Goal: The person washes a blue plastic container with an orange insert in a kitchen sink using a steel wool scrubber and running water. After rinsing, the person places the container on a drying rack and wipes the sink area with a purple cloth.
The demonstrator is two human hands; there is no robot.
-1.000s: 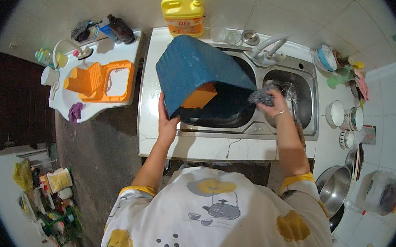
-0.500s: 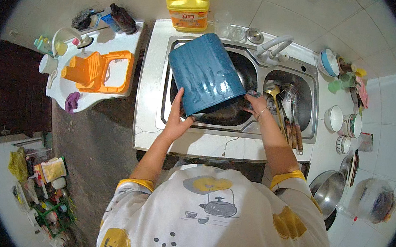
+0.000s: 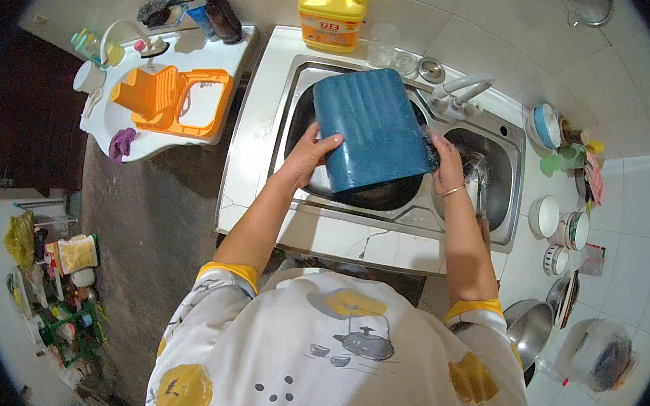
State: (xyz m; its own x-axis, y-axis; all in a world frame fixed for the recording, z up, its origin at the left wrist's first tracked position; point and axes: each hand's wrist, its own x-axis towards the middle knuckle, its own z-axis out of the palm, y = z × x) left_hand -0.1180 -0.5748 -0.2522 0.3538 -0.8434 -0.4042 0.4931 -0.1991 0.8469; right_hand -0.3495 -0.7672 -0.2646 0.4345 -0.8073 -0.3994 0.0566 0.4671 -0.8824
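Observation:
A wet blue plastic bin (image 3: 371,133) is held tilted over the left sink basin (image 3: 301,122). My left hand (image 3: 310,153) grips its left side, with the thumb lying on the outer wall and the other fingers hidden behind it. At the bin's right edge, my right hand (image 3: 446,165) is closed around a dark mesh scrubber (image 3: 429,150), which touches the bin; some of its fingers are hidden. Behind my right wrist, a metal strainer (image 3: 475,169) and other utensils lie in the right basin (image 3: 503,185), partly covered by my forearm.
The white faucet (image 3: 460,95) stands behind the basins. A yellow pump jug (image 3: 331,16) and glass jars (image 3: 392,57) line the back counter. Bowls (image 3: 545,216) stand along the right side. At left, an orange plastic rack (image 3: 202,101) rests on a white washbasin (image 3: 234,53).
The bin has turned and tipped, showing more of its side wall. My left hand has shifted up its side, thumb now on the wall. The whole view has shifted slightly.

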